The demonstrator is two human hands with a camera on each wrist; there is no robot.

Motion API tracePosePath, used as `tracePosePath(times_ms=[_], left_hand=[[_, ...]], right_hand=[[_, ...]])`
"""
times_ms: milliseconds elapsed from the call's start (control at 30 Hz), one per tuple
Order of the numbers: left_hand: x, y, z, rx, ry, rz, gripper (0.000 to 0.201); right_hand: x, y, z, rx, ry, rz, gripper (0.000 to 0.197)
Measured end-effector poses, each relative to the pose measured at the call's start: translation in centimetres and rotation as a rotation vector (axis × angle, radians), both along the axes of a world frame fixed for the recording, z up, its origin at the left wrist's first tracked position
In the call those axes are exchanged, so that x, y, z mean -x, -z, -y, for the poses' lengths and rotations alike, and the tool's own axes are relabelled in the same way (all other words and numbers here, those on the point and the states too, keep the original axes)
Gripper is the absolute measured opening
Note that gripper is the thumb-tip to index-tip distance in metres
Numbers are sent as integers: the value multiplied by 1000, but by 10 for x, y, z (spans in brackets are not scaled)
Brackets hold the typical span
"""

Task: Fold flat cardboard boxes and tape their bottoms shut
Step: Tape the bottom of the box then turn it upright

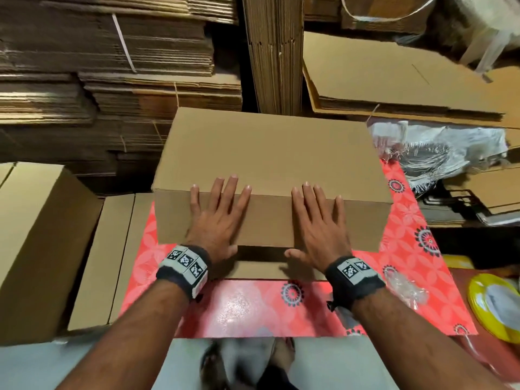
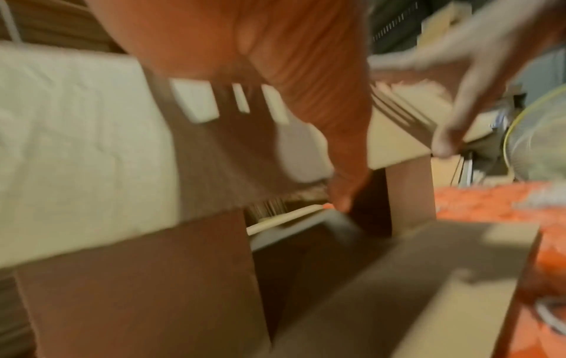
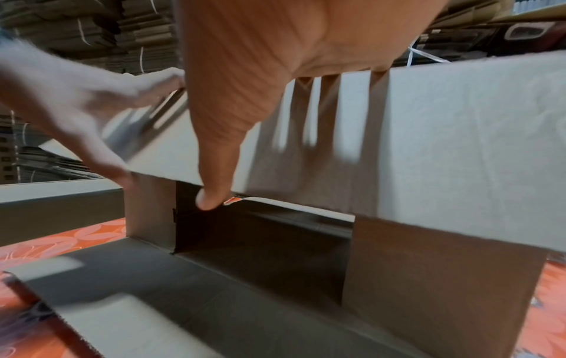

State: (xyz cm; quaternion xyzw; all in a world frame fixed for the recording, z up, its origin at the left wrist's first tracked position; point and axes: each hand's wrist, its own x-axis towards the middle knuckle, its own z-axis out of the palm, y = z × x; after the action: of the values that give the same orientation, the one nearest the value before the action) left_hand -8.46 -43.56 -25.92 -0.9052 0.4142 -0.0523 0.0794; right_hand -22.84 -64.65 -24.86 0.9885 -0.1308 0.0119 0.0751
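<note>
A brown cardboard box [image 1: 267, 153] lies on its side on the red patterned table cover [image 1: 253, 305], its open end toward me. My left hand [image 1: 218, 215] and right hand [image 1: 318, 220] lie flat with spread, straight fingers on the upper long flap [image 1: 270, 220], pressing it down over the opening. The side flaps [image 2: 134, 278] [image 3: 444, 278] are folded in. The lower long flap [image 1: 259, 270] [image 3: 190, 290] lies out flat on the table toward me. A dark gap [image 1: 261, 253] into the box shows between my thumbs. The wrist views are blurred.
Assembled boxes [image 1: 42, 235] stand at the table's left. Stacks of flat cardboard [image 1: 112, 66] fill the back, with another pile [image 1: 394, 88] at right. Crumpled plastic [image 1: 436, 147] lies back right. A yellow-rimmed roll [image 1: 495, 308] sits at the right edge.
</note>
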Motion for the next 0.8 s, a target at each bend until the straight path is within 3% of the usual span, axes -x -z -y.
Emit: tracePosePath(times_ms=[100, 200, 300, 367, 433, 500, 567, 667, 733, 800], left_hand=[[2, -24, -13, -62, 67, -107, 153], [0, -54, -22, -144, 99, -199, 141], [-5, -84, -28, -77, 167, -296, 108], [-12, -106, -31, 45, 217, -361, 81], [-18, -130, -30, 210, 210, -425, 67], [-23, -150, -22, 333, 203, -297, 61], [-26, -157, -9, 410, 203, -40, 55], [-19, -150, 17, 474, 162, 117, 62], [-11, -134, 35, 385, 125, 20, 76], [-10, -114, 50, 217, 74, -107, 85]], right_hand=[[5, -9, 5, -23, -55, -64, 151], [9, -34, 15, -101, -127, -188, 142], [7, -73, 26, -156, -245, -204, 114], [4, -99, 35, -199, -284, -161, 92], [-1, -121, 47, -347, -271, -90, 73], [-11, -143, 56, -396, -256, -7, 59], [-26, -161, 60, -277, -214, 108, 50], [-51, -169, 57, -66, -75, 356, 33], [-68, -158, 51, -58, -13, 425, 32], [-82, -141, 50, -64, 19, 354, 38]])
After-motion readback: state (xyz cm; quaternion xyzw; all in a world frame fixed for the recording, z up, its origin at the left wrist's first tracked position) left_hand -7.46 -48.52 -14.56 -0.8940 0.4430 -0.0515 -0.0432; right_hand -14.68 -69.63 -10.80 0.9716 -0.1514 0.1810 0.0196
